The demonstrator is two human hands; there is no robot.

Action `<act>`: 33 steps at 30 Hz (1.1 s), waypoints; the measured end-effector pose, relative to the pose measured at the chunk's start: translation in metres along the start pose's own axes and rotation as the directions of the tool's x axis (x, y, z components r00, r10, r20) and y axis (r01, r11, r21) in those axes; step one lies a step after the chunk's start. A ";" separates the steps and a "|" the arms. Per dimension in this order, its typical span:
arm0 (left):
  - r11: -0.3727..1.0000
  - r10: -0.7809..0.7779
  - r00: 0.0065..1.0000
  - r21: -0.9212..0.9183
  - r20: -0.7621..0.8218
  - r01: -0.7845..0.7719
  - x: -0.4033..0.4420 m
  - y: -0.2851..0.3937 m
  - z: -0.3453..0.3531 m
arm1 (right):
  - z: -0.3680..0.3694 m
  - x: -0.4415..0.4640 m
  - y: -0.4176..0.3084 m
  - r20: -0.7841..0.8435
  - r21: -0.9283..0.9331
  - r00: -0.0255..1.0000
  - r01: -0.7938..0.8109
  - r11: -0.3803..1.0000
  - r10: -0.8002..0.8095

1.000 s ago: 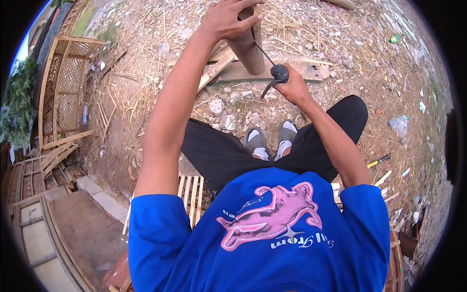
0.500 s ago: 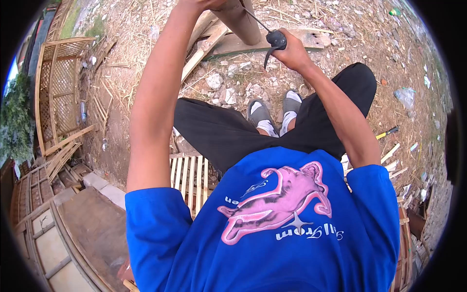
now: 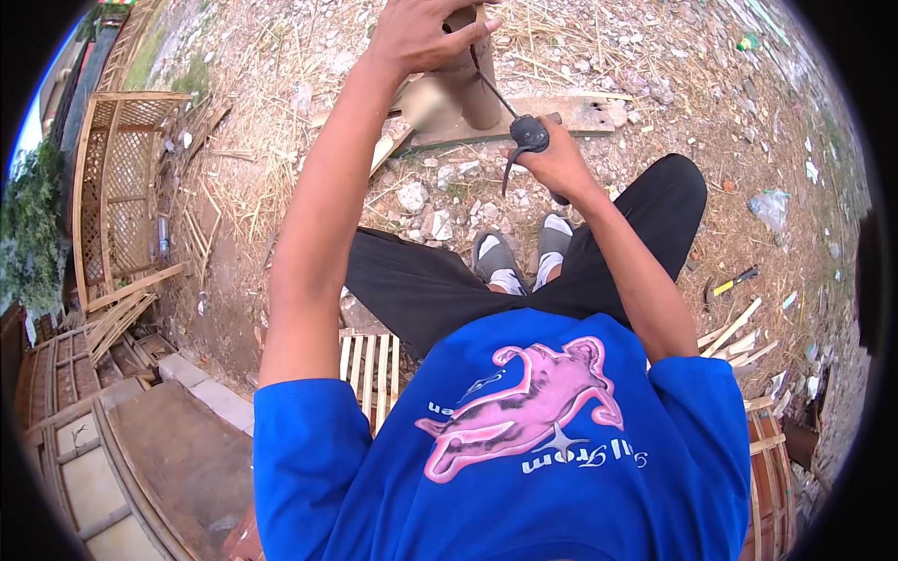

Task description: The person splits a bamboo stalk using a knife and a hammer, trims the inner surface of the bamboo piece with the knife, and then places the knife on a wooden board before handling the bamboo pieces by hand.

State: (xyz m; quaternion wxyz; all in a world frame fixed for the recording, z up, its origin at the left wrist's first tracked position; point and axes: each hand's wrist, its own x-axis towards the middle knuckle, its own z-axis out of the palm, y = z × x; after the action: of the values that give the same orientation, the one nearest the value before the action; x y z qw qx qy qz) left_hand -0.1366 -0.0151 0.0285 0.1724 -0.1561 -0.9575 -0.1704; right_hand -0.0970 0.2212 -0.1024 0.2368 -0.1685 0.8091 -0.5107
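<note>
A brown cylindrical piece, like a log or pipe, stands tilted on a flat wooden board. My left hand grips its upper end, thumb and fingers spread around the top. Closed around the handle of a black tool, my right hand is to the right of the cylinder. The tool has a round black guard, a hanging strap and a thin dark shaft that runs up to the cylinder's side near my left hand. Where the shaft's tip ends is hard to make out.
A yellow-and-black hammer-like tool lies on the ground at the right, near wood strips. A lattice frame stands at the left. Slatted wood is beside my left leg. Stones and a plastic bag lie around.
Over the last second the view dipped and came back. My left hand shows again at the cylinder's top, and both hands keep their holds. The cylinder leans slightly differently.
</note>
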 end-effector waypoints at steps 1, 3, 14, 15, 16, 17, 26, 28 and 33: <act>0.999 0.041 0.999 -0.002 0.018 -0.041 0.004 -0.003 -0.002 | 0.012 -0.006 -0.003 -0.033 0.048 0.999 -0.011 0.999 0.013; 0.994 0.112 0.992 -0.008 0.057 -0.112 0.005 -0.009 -0.007 | 0.033 -0.017 -0.011 -0.038 0.155 0.997 -0.060 0.986 0.067; 0.995 -0.069 0.985 0.060 -0.156 0.079 0.002 -0.010 0.005 | -0.033 0.023 -0.010 0.074 -0.209 0.991 0.126 0.970 -0.113; 0.991 -0.016 0.980 0.125 -0.197 0.042 0.005 -0.013 0.006 | -0.030 0.024 -0.009 0.084 -0.112 0.989 0.130 0.985 -0.121; 0.991 -0.010 0.984 0.132 -0.177 0.034 0.008 -0.008 -0.001 | -0.022 0.020 -0.008 0.098 -0.013 0.987 0.132 0.991 -0.130; 0.965 0.021 0.966 0.260 -0.258 0.049 0.006 -0.005 -0.002 | -0.013 0.014 -0.008 0.115 0.087 0.984 0.129 0.988 -0.139; 0.395 -0.797 0.572 -0.550 0.193 0.736 -0.115 0.050 0.037 | 0.108 -0.009 -0.030 0.030 0.647 0.994 0.062 0.760 -0.106; 0.371 -0.788 0.555 -0.512 0.269 0.775 -0.146 0.053 0.059 | 0.120 -0.004 -0.019 -0.010 0.558 0.958 0.244 0.793 -0.287; 0.363 -0.798 0.542 -0.508 0.263 0.781 -0.165 0.043 0.061 | 0.049 0.026 0.050 0.412 0.391 0.908 -0.094 0.915 -0.082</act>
State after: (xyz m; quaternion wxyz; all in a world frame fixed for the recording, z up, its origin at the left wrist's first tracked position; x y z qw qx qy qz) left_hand 0.0091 0.0066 -0.0771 0.0278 0.2802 -0.8114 -0.5122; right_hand -0.0926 0.1921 -0.1712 0.4363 -0.2194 0.6172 -0.6169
